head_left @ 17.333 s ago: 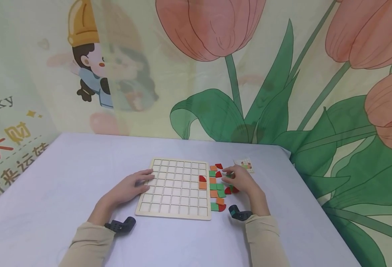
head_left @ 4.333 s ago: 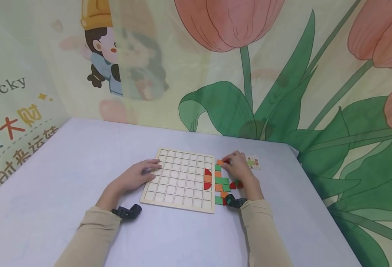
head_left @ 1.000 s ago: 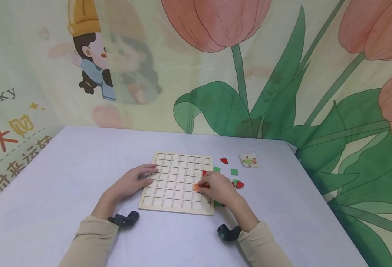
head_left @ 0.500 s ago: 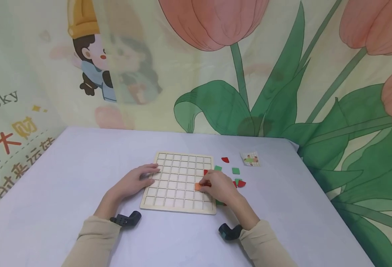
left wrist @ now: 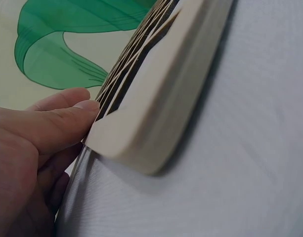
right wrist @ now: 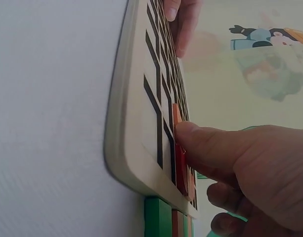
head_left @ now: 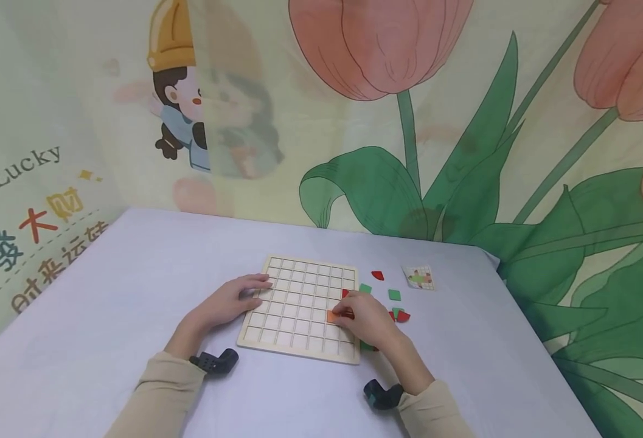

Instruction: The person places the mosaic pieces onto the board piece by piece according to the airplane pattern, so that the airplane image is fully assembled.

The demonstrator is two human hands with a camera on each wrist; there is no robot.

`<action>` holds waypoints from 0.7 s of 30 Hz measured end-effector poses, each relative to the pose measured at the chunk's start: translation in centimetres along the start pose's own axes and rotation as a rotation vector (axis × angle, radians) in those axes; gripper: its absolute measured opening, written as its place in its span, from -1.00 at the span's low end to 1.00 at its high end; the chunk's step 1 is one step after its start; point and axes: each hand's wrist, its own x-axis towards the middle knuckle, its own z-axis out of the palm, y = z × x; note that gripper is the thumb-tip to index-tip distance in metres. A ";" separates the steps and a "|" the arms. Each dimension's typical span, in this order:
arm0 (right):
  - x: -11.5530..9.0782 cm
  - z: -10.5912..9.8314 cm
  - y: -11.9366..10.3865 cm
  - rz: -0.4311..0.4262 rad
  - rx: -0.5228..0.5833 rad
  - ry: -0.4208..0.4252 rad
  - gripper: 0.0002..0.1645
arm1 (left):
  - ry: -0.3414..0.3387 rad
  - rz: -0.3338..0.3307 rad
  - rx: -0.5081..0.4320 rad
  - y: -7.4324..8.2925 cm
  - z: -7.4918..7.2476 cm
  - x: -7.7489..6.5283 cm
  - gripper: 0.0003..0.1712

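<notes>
A pale wooden grid board [head_left: 291, 304] lies on the table. My left hand [head_left: 228, 302] rests on its left edge, fingers nearly straight; the left wrist view shows the thumb [left wrist: 67, 123] at a corner area of the frame. Over the board's right side, my right hand [head_left: 370, 317] pinches an orange square tile [head_left: 331, 316] at a cell in the second column from the right. The right wrist view has the thumb against this tile [right wrist: 176, 112], with a red piece [right wrist: 180, 170] in the grid just beside it. Another red piece [head_left: 345, 293] shows above the hand, which hides the neighbouring cells.
Right of the board lie loose pieces: a red quarter-circle [head_left: 377, 275], a green square [head_left: 395, 295], another green square [head_left: 365, 288] and a red piece [head_left: 403, 317]. A small pattern card [head_left: 420, 278] lies behind them. A printed cloth backdrop [head_left: 255, 194] stands behind the table.
Since 4.3 seconds ago, my right hand has moved from the loose pieces onto the board with an orange tile. In the last second both hands stay in place while the head view shifts.
</notes>
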 end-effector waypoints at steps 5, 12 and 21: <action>0.1 -0.1 0.1 -0.013 0.002 -0.011 -0.83 | 0.004 -0.013 0.009 -0.1 0.0 0.1 -0.54; 0.2 -0.2 0.1 -0.024 -0.018 0.003 -0.77 | 0.013 0.005 0.022 0.1 -0.1 0.2 -0.53; 0.0 -0.2 0.1 -0.013 0.004 -0.016 -0.77 | 0.008 -0.020 0.037 0.1 0.1 0.2 -0.52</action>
